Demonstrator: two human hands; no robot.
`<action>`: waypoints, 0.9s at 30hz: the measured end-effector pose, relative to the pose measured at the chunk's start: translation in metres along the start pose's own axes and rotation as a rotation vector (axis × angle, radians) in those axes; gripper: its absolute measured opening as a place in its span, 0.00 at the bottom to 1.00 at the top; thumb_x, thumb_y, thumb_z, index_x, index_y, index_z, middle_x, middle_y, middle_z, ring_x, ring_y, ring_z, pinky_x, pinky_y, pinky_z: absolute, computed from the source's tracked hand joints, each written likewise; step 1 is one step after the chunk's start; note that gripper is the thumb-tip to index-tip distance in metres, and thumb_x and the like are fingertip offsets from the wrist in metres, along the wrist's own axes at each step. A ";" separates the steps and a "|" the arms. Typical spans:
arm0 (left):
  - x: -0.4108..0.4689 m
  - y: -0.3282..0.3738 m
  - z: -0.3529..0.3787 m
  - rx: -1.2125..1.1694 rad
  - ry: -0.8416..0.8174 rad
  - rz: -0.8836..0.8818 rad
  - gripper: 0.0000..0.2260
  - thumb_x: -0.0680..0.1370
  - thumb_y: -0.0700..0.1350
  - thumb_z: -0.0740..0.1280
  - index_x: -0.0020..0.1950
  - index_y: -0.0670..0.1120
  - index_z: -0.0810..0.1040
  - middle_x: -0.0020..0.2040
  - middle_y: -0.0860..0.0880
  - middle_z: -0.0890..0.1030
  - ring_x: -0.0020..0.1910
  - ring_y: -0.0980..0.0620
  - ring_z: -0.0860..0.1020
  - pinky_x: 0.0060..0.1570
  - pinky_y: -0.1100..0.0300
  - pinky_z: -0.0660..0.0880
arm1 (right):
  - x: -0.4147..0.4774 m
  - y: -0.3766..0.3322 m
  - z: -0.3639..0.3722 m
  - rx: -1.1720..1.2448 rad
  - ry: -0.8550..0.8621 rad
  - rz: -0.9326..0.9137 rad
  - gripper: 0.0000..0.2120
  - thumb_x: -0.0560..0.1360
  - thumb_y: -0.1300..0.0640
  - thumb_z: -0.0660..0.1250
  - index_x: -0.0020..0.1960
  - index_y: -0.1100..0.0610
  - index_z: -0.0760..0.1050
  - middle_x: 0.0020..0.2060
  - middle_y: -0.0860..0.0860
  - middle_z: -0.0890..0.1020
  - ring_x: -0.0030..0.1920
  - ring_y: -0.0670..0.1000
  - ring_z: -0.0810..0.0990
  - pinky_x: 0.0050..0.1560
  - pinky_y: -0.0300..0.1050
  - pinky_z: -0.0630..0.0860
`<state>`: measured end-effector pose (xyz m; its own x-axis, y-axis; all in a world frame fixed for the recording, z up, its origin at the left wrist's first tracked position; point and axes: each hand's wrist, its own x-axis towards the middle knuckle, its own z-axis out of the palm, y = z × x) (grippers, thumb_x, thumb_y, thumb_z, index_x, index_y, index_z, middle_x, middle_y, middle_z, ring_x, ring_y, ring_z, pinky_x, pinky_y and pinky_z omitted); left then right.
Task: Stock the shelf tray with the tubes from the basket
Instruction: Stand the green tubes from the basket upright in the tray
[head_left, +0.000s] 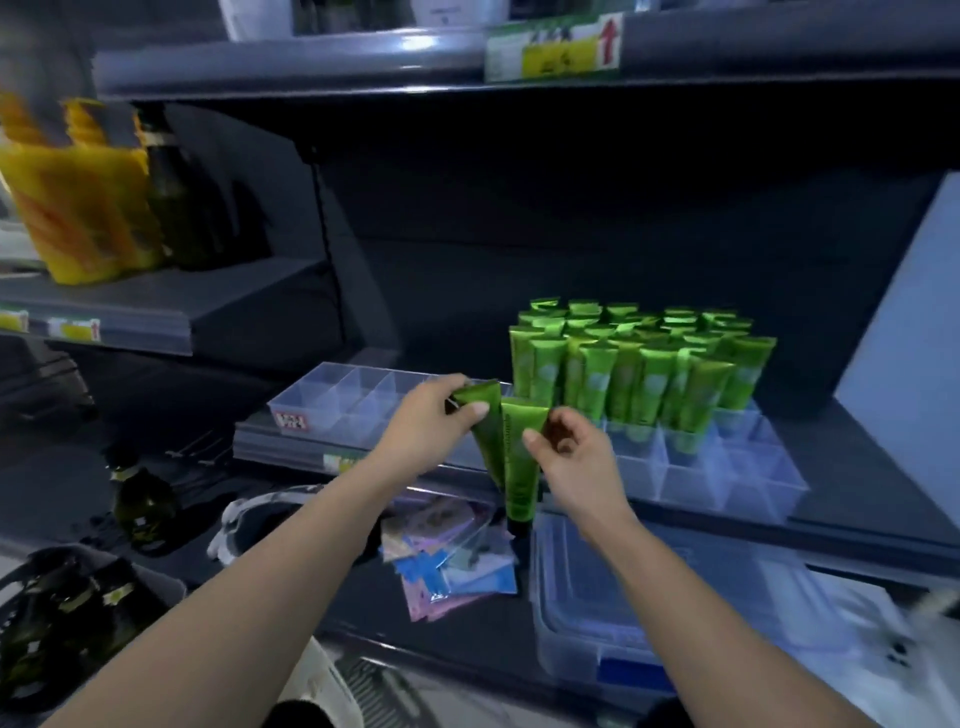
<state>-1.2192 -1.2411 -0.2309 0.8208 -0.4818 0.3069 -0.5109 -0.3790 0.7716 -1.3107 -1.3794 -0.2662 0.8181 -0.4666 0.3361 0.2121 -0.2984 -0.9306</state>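
Observation:
My left hand (434, 423) grips the crimped top of a green tube (488, 441) that hangs cap down in front of the shelf. Beside it my right hand (574, 457) pinches the top of a second green tube (521, 467), also cap down. The two tubes touch near their tops. Behind them a clear divided shelf tray (727, 478) holds several green tubes (639, 374) standing upright in its rear cells; its front cells are bare. A second clear divided tray (332, 400) sits to the left with nothing in it. The basket is not clearly in view.
A clear lidded plastic box (597, 613) sits on the lower shelf under my right arm. Small sachets in bags (447, 551) lie left of it. Dark bottles (143, 504) stand at lower left. Yellow packs (78, 208) fill the upper left shelf.

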 end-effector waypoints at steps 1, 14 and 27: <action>0.006 0.012 0.006 -0.015 0.002 0.026 0.01 0.77 0.42 0.67 0.45 0.46 0.77 0.36 0.49 0.77 0.38 0.50 0.76 0.48 0.47 0.77 | 0.002 -0.005 -0.012 0.004 0.028 -0.022 0.11 0.75 0.63 0.68 0.43 0.49 0.70 0.33 0.46 0.71 0.33 0.43 0.70 0.36 0.31 0.68; 0.063 0.148 0.084 -0.121 0.036 0.242 0.03 0.73 0.41 0.72 0.43 0.46 0.78 0.39 0.44 0.82 0.36 0.49 0.78 0.46 0.45 0.79 | 0.044 -0.043 -0.150 -0.044 0.243 -0.160 0.08 0.74 0.62 0.70 0.50 0.53 0.73 0.33 0.46 0.71 0.34 0.45 0.70 0.39 0.38 0.71; 0.115 0.217 0.164 0.053 -0.099 0.257 0.07 0.74 0.38 0.71 0.38 0.47 0.78 0.34 0.53 0.77 0.31 0.55 0.76 0.34 0.61 0.75 | 0.068 -0.033 -0.245 -0.144 0.298 -0.164 0.08 0.74 0.62 0.70 0.45 0.50 0.77 0.37 0.54 0.80 0.42 0.58 0.82 0.49 0.55 0.80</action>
<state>-1.2780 -1.5083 -0.1196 0.6350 -0.6412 0.4309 -0.7139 -0.2739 0.6444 -1.3931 -1.6047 -0.1771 0.5833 -0.6188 0.5261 0.2325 -0.4934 -0.8382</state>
